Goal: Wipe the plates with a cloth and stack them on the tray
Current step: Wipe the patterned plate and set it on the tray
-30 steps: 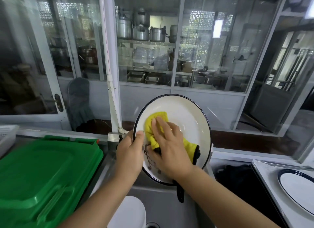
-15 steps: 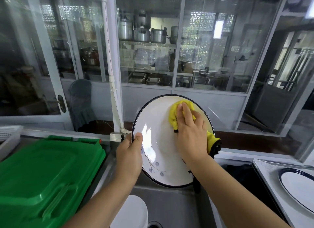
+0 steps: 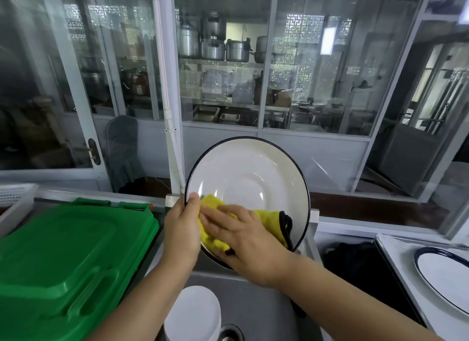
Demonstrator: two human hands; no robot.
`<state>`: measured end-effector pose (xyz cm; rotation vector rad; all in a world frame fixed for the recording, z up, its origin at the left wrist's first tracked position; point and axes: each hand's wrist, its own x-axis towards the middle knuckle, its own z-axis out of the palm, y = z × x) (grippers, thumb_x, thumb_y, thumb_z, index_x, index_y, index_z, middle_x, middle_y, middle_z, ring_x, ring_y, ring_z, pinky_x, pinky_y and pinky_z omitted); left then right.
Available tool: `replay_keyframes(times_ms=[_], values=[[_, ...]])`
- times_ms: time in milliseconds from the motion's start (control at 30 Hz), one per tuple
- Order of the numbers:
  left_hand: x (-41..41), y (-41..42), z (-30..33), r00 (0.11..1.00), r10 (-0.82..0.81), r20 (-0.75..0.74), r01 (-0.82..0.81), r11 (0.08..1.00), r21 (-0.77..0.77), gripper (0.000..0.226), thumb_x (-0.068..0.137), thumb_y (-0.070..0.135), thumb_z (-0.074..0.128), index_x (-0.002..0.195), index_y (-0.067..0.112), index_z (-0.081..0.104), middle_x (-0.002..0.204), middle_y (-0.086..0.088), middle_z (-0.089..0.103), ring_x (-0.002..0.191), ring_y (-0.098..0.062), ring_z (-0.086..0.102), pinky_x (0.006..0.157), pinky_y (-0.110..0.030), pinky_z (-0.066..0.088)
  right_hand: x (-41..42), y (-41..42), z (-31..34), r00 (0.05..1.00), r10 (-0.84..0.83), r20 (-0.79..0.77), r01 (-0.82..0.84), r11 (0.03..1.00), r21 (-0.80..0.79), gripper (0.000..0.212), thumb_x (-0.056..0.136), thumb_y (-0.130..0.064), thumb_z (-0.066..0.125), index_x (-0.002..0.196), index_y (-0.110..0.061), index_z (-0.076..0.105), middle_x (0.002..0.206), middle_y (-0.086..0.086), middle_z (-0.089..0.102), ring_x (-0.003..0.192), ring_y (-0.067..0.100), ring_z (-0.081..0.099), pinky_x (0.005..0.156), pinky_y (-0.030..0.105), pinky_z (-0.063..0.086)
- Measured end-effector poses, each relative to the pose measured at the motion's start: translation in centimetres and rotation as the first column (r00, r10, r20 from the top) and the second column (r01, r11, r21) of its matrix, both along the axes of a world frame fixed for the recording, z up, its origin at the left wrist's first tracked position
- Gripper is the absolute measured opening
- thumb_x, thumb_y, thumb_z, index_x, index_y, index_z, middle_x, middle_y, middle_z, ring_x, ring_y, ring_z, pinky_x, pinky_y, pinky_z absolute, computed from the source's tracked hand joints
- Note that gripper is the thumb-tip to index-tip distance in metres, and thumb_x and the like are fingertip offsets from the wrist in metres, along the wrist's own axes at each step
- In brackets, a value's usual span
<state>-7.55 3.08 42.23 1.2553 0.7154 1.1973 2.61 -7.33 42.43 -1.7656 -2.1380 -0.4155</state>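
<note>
Two plates: my left hand [image 3: 181,229] is gripping one plate [image 3: 247,185] mid-frame, my flat right hand [image 3: 243,241] is pressing one cloth [image 3: 215,224] on it; another plate [image 3: 446,277] is lying lower right.

Single head-worn view, forward and down, close over hands

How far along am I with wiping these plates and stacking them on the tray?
Done: one blue-rimmed plate lies on the tray at right. In hand: your left hand grips the rim of a second plate while your right hand presses the yellow cloth against it. Left: the white dishes in the sink.
</note>
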Motion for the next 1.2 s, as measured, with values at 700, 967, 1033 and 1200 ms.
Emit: replay_keyframes(times_ms=[700,967,1033,1200], values=[[-1.4,0.5,1.4,0.954,-0.187,-0.234,0.225,0.963,0.147,0.030,0.094,0.027,0.056,0.080,0.048,0.071,0.087,0.019,0.073,0.088,-0.005,0.067,0.079,-0.028,0.048,8.5,0.0,6.2,0.862,-0.130,0.489,-0.055,0.937,0.345,0.038,0.085,-0.003,0.053,0.121,-0.010,0.065,0.126,0.007,0.062,0.107,0.031,0.061,0.084,0.037,0.047],[-1.9,1.6,3.4,0.997,-0.031,-0.071,0.043,0.984,0.174,0.017,0.089,0.033,0.058,0.079,0.026,0.069,0.091,-0.011,0.071,0.091,-0.032,0.065,0.090,-0.049,0.049,9.3,-1.4,4.3,0.869,-0.373,0.325,0.220,0.880,0.422,0.058,0.066,-0.017,0.078,0.121,-0.009,0.064,0.130,0.007,0.059,0.109,0.033,0.060,0.081,0.040,0.049],[-1.6,1.6,3.4,0.999,0.008,-0.036,-0.002,0.984,0.180,0.017,0.090,0.033,0.056,0.077,0.028,0.067,0.086,-0.004,0.068,0.085,-0.023,0.062,0.087,-0.043,0.048,8.1,-1.7,2.3,0.890,-0.397,0.223,0.289,0.871,0.397,0.059,0.063,-0.021,0.080,0.119,-0.009,0.065,0.128,0.006,0.060,0.103,0.033,0.060,0.077,0.039,0.049],[-0.3,1.2,2.4,0.996,0.093,0.015,-0.095,0.981,0.172,0.019,0.096,0.025,0.053,0.083,0.032,0.066,0.090,0.007,0.069,0.092,-0.017,0.064,0.087,-0.035,0.048,1.9,-1.8,-2.3,0.963,-0.263,-0.068,0.269,0.893,0.361,0.041,0.076,-0.026,0.068,0.115,-0.013,0.068,0.124,0.000,0.063,0.094,0.028,0.060,0.076,0.039,0.050]])
